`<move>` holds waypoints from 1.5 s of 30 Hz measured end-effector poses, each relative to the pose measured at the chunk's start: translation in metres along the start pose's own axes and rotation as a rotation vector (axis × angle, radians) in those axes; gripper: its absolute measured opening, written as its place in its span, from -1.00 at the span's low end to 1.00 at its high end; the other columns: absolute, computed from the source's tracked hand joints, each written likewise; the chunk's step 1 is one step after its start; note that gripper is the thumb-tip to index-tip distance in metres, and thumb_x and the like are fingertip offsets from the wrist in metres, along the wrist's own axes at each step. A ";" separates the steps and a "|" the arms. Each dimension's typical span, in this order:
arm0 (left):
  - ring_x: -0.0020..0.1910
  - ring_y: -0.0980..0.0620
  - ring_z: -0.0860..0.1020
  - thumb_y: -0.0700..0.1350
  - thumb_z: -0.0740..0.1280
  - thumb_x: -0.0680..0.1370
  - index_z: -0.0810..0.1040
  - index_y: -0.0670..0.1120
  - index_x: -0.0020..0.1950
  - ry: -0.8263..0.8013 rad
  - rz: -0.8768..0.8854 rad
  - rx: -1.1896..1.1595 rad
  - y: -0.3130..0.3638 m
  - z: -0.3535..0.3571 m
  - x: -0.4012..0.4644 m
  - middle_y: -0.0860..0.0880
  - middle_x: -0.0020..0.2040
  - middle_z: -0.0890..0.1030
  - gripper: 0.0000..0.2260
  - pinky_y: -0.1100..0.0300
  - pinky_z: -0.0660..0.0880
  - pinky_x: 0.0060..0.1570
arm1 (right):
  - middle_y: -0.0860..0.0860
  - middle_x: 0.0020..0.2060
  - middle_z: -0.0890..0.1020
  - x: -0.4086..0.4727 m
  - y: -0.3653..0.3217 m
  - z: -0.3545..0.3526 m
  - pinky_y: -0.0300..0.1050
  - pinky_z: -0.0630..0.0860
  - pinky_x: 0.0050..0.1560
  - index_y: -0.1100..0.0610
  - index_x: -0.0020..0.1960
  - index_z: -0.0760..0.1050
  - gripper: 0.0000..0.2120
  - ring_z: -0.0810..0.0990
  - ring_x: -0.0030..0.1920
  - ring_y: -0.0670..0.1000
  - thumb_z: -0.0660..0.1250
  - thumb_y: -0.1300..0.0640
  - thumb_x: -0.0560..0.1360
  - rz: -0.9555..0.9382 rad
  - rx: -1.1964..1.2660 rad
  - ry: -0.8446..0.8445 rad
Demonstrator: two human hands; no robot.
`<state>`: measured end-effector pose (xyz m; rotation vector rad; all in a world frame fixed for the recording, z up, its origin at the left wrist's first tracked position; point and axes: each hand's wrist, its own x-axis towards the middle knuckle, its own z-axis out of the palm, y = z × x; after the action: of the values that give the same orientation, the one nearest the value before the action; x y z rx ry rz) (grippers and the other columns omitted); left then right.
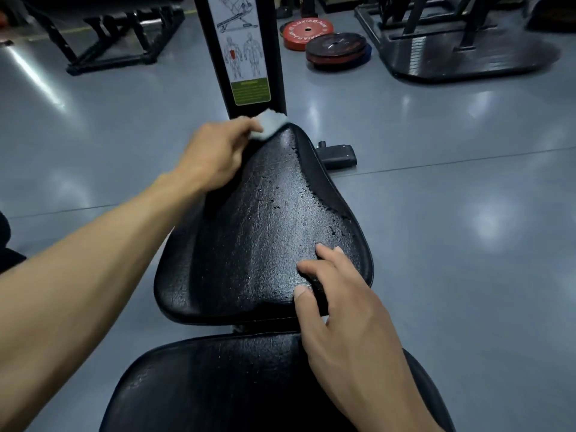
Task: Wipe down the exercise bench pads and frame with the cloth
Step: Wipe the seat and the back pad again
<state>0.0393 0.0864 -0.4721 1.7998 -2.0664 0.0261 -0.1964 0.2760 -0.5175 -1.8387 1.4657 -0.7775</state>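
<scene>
right hand (346, 310) on seat pad (265, 219); left grip (218, 151) holds cloth (268, 124).

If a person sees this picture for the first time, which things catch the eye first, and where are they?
The eye goes first to the worn, cracked black vinyl seat pad in the centre, where the left hand holds a pale grey cloth at its narrow far tip. The right hand rests with spread fingers on the pad's near right corner. Behind, on the glossy grey floor, red and black weight plates lie stacked.
</scene>
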 end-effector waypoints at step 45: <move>0.64 -0.04 0.14 0.13 -0.07 0.69 0.25 -0.02 0.63 -0.280 0.473 0.154 0.039 0.018 -0.008 0.01 0.63 0.24 -0.46 0.03 -0.03 0.60 | -0.35 0.49 0.29 0.004 0.001 -0.019 -0.08 0.49 0.30 -0.17 0.41 0.46 -0.52 0.28 0.45 -0.30 0.09 -0.19 0.54 0.050 0.014 0.013</move>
<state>-0.0021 0.0958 -0.4822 1.4158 -2.7178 0.0694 -0.2112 0.2695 -0.5065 -1.7832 1.5048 -0.7742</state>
